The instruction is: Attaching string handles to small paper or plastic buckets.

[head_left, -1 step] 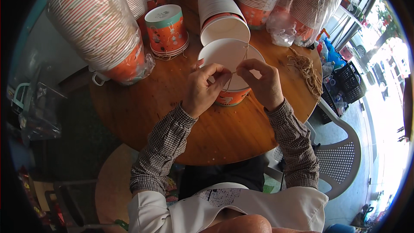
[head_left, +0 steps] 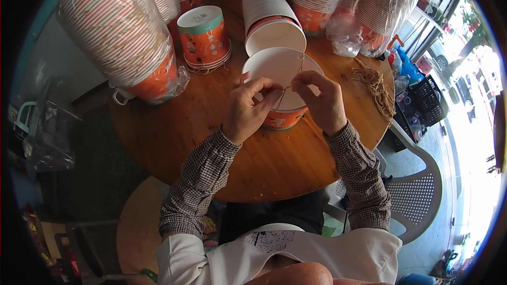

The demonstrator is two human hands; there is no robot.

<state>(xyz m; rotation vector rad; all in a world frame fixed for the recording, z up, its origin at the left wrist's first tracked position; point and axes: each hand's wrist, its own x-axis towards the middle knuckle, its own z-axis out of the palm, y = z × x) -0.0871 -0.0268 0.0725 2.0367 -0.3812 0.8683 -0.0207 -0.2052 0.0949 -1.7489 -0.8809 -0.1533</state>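
Orange and white: a paper bucket (head_left: 281, 87) stood open, mouth up, near the middle of the round wooden bench (head_left: 174, 132), its white inside showing and its orange wall facing the person.
Twine: a thin brown string (head_left: 293, 78) ran across the bucket's near rim and up over its mouth, between the two hands.
Left hand (head_left: 248, 111): at the bucket's near-left rim, its grip pinched together on the string's end.
Right hand (head_left: 319, 100): at the near-right rim, touching the bucket, its grip closed on the same string.
Sleeves: both forearms wore a small brown check.
Far centre: a lying stack of nested buckets (head_left: 270, 13) pointed its white mouth at the open bucket, just beside it.
Far left: a single upside-down bucket (head_left: 203, 37) sat on a few flat lids.
Left edge: a tall stack of buckets wrapped in clear plastic (head_left: 121, 31) lay tilted.
Right: a loose bundle of brown twine (head_left: 376, 87) lay on the bench, well apart from the hands.
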